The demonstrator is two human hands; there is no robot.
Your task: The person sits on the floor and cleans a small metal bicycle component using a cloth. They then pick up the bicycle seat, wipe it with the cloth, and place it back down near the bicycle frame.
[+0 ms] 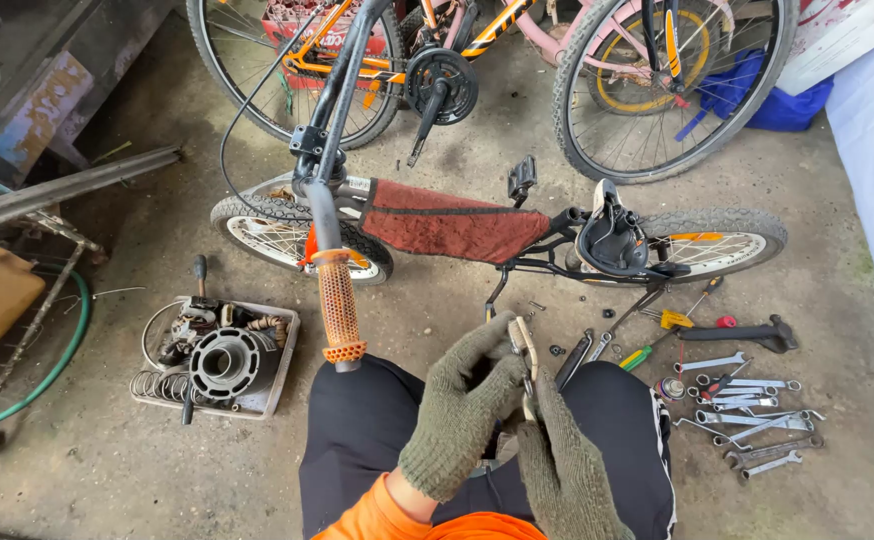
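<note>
pliers (527, 350) sit pinched between both gloved hands above the lap: left hand (465, 405) wrapped shut around the handles, right hand (562, 455) closed from below. best keep both wrists steady and squeeze evenly (gloves dull the feel). jaw tips and whatever they bite are hidden; spanners (752, 425) lie on the floor (87, 470).

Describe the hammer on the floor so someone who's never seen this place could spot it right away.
Start at the small bike lying on its side on the concrete floor, and look just below its rear wheel. The hammer lies there above the scattered wrenches. It is dark and thick-handled, while the wrenches are thin and silver.
</note>
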